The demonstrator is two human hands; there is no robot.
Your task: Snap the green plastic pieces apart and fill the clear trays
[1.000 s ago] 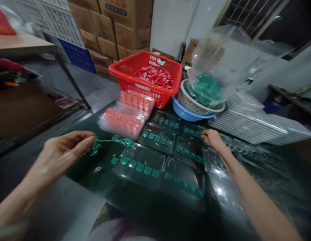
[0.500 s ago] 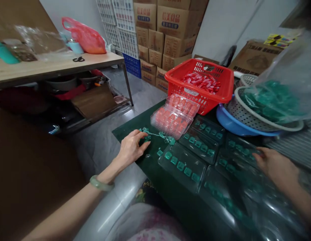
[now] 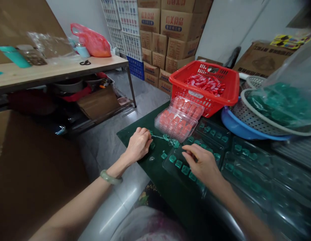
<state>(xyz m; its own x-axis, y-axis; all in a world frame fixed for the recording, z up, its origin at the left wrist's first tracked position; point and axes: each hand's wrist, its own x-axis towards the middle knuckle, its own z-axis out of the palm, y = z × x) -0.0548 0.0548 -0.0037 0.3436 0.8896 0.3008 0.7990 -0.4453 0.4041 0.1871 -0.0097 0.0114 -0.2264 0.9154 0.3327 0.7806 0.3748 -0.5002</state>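
Note:
My left hand (image 3: 139, 144) rests on the dark green table (image 3: 135, 134) near its left corner, fingers curled on one end of a strip of small green pieces (image 3: 168, 138). A pale green bangle (image 3: 110, 177) circles that wrist. My right hand (image 3: 202, 164) hovers with fingers spread over a clear plastic tray (image 3: 180, 164) that holds a row of green pieces. More clear trays with green pieces (image 3: 208, 132) lie beyond it. A clear tray filled with red pieces (image 3: 179, 117) sits just behind the strip.
A red basket (image 3: 205, 87) of red pieces stands at the back. To the right, a colander in a blue bowl (image 3: 246, 124) holds a plastic bag of green pieces (image 3: 281, 103). Cardboard boxes (image 3: 168, 30) are stacked by the wall. A wooden table (image 3: 57, 68) stands left.
My right hand has moved left from the far trays to the near tray. My left hand has brought the strip down onto the table. The view has swung left.

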